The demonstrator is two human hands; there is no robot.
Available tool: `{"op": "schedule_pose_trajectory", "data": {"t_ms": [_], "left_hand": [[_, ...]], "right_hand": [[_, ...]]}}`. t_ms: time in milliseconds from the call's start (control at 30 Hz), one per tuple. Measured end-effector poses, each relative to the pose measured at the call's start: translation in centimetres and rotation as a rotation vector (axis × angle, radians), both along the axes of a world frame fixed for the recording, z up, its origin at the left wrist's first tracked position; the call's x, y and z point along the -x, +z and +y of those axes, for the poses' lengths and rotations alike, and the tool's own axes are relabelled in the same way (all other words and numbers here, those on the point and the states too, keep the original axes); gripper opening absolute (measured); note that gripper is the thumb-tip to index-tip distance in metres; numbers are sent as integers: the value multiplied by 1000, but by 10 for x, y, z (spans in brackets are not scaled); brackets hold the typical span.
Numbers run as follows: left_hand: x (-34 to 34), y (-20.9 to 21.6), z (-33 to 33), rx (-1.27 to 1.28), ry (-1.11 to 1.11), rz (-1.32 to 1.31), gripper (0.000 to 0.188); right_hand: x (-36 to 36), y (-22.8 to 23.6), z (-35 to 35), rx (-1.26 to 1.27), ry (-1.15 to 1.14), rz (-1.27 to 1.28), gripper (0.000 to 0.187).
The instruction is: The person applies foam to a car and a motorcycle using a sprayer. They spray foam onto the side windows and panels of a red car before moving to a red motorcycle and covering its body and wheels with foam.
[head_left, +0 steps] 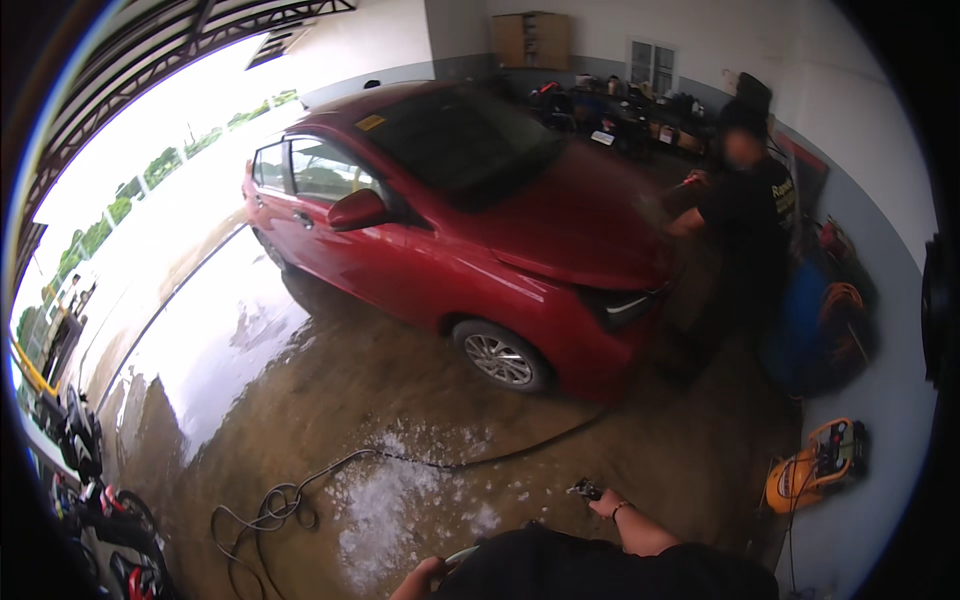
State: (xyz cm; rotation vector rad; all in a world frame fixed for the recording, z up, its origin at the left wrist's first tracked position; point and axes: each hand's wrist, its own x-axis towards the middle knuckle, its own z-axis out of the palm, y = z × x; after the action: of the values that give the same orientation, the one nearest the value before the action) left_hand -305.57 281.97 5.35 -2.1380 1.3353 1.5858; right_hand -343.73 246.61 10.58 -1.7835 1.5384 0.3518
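Note:
My right hand (606, 504), a dark band at its wrist, is closed around a small dark spray gun (586, 489) held over the wet floor. Low in the picture, my left hand (429, 570) is closed on a pale greenish hose (461, 555), which runs out of sight against my dark clothing. Ahead of me stands a red car (400, 240), its front wheel (500, 357) turned toward my side. White foam (385, 510) lies on the floor between me and the car.
A person in black (750, 200) stands at the car's front with hands near the hood. A dark hose (460, 465) loops over the floor. An orange-yellow machine (795, 480) stands by the right wall. Motorcycles (110, 510) are at left; a cluttered bench (640, 115) stands behind.

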Motion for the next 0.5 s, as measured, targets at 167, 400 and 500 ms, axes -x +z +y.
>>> {"op": "schedule_pose_trajectory", "data": {"t_ms": [167, 400, 500], "left_hand": [[-4, -10, -5, 101, 160, -74, 52], [-9, 10, -21, 85, 180, -109, 51], [-9, 13, -13, 47, 40, -178, 50]], "right_hand": [[-9, 34, 16, -64, -11, -38, 27], [29, 0, 26, -234, -227, -79, 35], [28, 17, 30, -200, -156, -26, 36]]}}
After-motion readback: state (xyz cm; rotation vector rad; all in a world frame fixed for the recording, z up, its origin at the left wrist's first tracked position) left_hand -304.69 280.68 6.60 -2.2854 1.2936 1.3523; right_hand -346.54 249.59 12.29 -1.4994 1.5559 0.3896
